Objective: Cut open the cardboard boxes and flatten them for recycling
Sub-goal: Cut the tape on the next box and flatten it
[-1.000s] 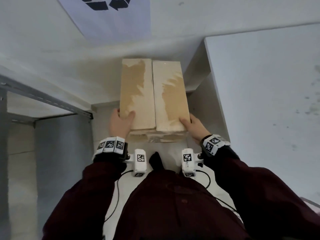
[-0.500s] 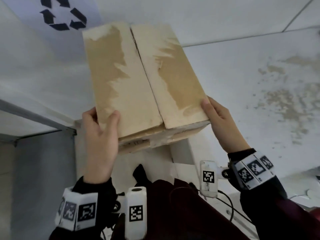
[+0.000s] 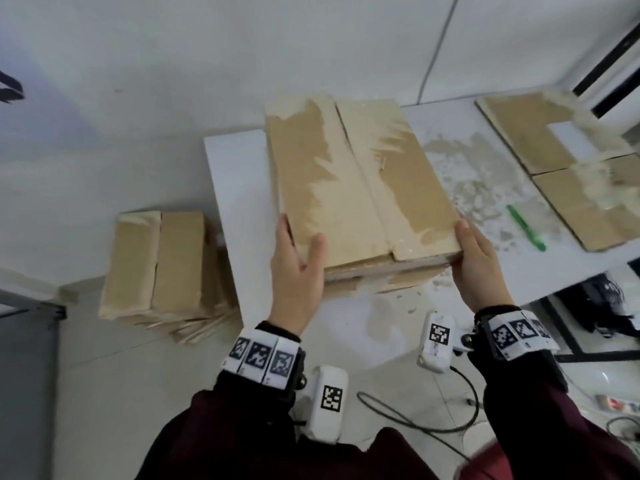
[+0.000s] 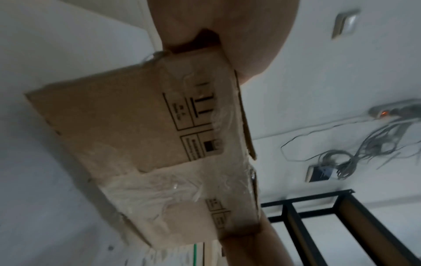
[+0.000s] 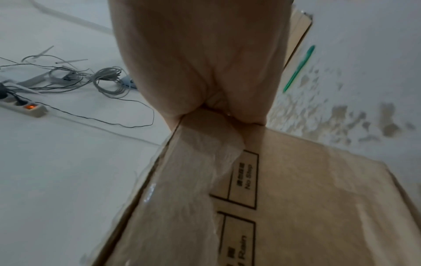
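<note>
Cardboard box (image 3: 360, 181), with its seam uncut, is gripped at its near corners by the left hand (image 3: 294, 271) and right hand (image 3: 481, 268), fingers clamped, above the white surface (image 3: 235, 174); setting down, then cutting with the green knife (image 3: 524, 226), is judged next.

Soft, even, cool light, with faint shadows; all three views are motion-blurred and grainy, and straight lines bow near the edges.

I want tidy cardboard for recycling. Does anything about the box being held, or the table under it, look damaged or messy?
Yes. The held box has its brown top layer torn away in pale jagged patches, and the white table beside it is littered with torn paper bits around a green pen.
</note>
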